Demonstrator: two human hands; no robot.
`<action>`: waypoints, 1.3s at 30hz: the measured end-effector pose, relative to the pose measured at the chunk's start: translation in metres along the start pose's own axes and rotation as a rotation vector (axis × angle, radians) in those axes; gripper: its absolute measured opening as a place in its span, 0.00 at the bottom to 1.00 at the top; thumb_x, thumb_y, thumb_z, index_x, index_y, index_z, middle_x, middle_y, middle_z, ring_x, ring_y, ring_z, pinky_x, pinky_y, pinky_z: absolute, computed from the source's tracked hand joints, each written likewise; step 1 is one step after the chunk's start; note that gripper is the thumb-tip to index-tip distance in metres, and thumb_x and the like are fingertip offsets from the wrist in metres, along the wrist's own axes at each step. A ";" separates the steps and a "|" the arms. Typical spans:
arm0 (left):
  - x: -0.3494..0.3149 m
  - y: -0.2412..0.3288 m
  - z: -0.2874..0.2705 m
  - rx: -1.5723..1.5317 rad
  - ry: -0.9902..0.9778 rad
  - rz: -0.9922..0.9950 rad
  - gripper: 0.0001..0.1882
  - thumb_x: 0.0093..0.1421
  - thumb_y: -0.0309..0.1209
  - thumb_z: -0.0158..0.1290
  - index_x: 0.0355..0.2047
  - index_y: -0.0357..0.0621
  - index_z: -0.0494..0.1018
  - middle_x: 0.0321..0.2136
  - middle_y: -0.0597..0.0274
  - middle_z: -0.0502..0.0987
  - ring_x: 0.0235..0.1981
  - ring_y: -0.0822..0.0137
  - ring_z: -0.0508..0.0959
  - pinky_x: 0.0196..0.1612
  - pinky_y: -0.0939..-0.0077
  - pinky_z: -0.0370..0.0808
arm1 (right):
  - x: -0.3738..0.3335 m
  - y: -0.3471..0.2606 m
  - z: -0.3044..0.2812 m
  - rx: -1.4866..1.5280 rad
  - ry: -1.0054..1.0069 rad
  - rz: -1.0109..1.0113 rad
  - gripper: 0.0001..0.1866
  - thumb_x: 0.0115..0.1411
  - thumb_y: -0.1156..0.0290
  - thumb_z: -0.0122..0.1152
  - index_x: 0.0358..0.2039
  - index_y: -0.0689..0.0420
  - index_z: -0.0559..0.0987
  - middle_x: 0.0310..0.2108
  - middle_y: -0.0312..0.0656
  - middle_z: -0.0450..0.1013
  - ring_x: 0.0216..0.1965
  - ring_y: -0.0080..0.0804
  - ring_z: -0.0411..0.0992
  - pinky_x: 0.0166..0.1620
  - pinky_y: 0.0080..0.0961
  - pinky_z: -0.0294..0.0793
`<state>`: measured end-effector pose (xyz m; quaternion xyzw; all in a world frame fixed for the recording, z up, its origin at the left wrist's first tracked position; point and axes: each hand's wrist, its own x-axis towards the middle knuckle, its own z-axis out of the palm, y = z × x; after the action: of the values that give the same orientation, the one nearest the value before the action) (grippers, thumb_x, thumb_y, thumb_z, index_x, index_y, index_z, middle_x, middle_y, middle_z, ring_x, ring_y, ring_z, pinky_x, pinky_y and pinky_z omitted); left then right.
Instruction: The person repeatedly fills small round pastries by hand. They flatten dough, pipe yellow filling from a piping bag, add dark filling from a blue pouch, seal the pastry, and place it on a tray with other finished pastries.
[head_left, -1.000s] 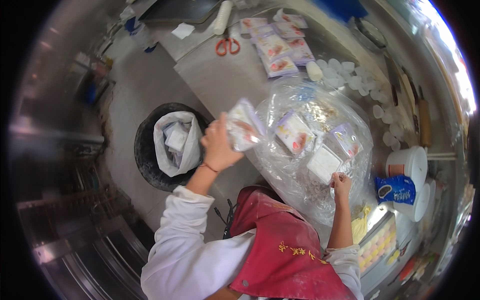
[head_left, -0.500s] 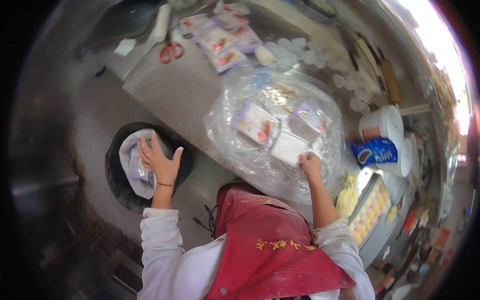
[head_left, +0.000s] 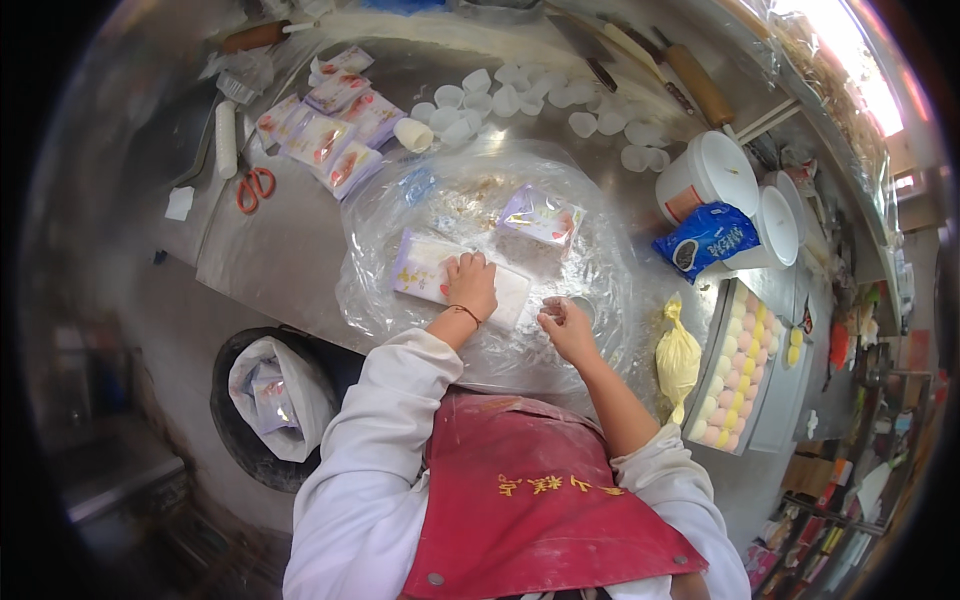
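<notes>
My left hand [head_left: 474,284] presses with bent fingers on a purple-and-white printed packet [head_left: 418,262], where it meets a white rectangular block [head_left: 508,300]. To the right of the block, my right hand [head_left: 567,328] has its fingertips drawn together. What they hold, if anything, I cannot make out. A small round greyish rim [head_left: 583,308] shows just behind those fingers. A second printed packet [head_left: 541,216] lies farther back. All of these rest on a large crumpled clear plastic sheet or bag [head_left: 375,290] dusted with pale crumbs.
More packets [head_left: 318,138] and red-handled scissors [head_left: 255,190] lie at the back left. White cups [head_left: 478,95] stand along the back. At the right are white buckets [head_left: 715,175], a blue bag [head_left: 708,240], a yellow bag [head_left: 678,360] and a tray of round coloured pieces [head_left: 735,370]. A lined black bin [head_left: 225,400] stands lower left.
My left hand has moved from over the bin onto the packet on the plastic. My right hand has come off the white block's corner. The view has shifted.
</notes>
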<state>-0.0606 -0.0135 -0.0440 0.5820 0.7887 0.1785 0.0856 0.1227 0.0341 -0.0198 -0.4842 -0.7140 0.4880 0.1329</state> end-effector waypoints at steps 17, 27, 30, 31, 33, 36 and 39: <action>0.007 0.045 -0.084 -0.583 -0.140 0.182 0.11 0.42 0.20 0.45 0.29 0.43 0.66 0.23 0.55 0.71 0.29 0.55 0.71 0.37 0.61 0.62 | 0.032 -0.074 -0.008 -0.359 -0.028 -0.674 0.31 0.40 0.72 0.59 0.48 0.55 0.63 0.47 0.48 0.62 0.54 0.47 0.53 0.52 0.32 0.55; 0.000 0.015 -0.030 -0.910 0.427 -0.495 0.19 0.48 0.29 0.50 0.41 0.40 0.64 0.45 0.56 0.63 0.43 0.67 0.65 0.45 0.74 0.61 | 0.047 -0.062 0.021 0.552 -0.023 0.145 0.21 0.55 0.59 0.47 0.38 0.66 0.71 0.31 0.52 0.71 0.32 0.39 0.69 0.38 0.27 0.65; 0.004 0.035 0.020 -1.108 0.533 -0.734 0.28 0.53 0.39 0.47 0.52 0.42 0.53 0.48 0.59 0.56 0.49 0.66 0.58 0.50 0.72 0.55 | 0.040 -0.064 0.044 0.553 -0.388 0.196 0.27 0.59 0.53 0.35 0.43 0.65 0.68 0.46 0.46 0.64 0.43 0.37 0.64 0.45 0.29 0.61; 0.006 0.031 0.028 -1.292 0.427 -0.730 0.29 0.53 0.40 0.47 0.52 0.42 0.52 0.48 0.59 0.56 0.48 0.66 0.58 0.50 0.72 0.55 | 0.041 -0.065 0.044 0.590 -0.314 0.275 0.27 0.59 0.53 0.34 0.44 0.66 0.67 0.46 0.46 0.64 0.45 0.36 0.63 0.46 0.28 0.60; 0.000 0.016 0.036 -1.656 0.262 -0.677 0.32 0.54 0.42 0.46 0.54 0.42 0.48 0.48 0.59 0.55 0.48 0.66 0.59 0.51 0.72 0.55 | 0.041 -0.068 0.040 0.624 -0.269 0.442 0.28 0.59 0.52 0.33 0.46 0.66 0.65 0.48 0.46 0.62 0.47 0.35 0.61 0.48 0.27 0.57; 0.007 0.009 0.043 -1.536 0.333 -0.917 0.32 0.53 0.46 0.46 0.52 0.44 0.50 0.47 0.60 0.56 0.47 0.67 0.59 0.50 0.73 0.56 | 0.035 -0.076 0.045 0.791 -0.269 0.376 0.28 0.59 0.53 0.35 0.48 0.65 0.62 0.46 0.43 0.62 0.48 0.29 0.60 0.50 0.24 0.57; 0.013 0.009 0.034 -1.646 0.357 -0.838 0.33 0.53 0.48 0.46 0.52 0.43 0.49 0.47 0.60 0.57 0.48 0.68 0.58 0.51 0.73 0.56 | 0.035 -0.076 0.046 0.750 -0.335 0.305 0.26 0.59 0.54 0.37 0.48 0.65 0.61 0.47 0.42 0.61 0.48 0.28 0.61 0.50 0.22 0.57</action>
<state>-0.0448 0.0074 -0.0711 -0.0288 0.5613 0.7211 0.4052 0.0319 0.0330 0.0104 -0.4163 -0.4194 0.7994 0.1084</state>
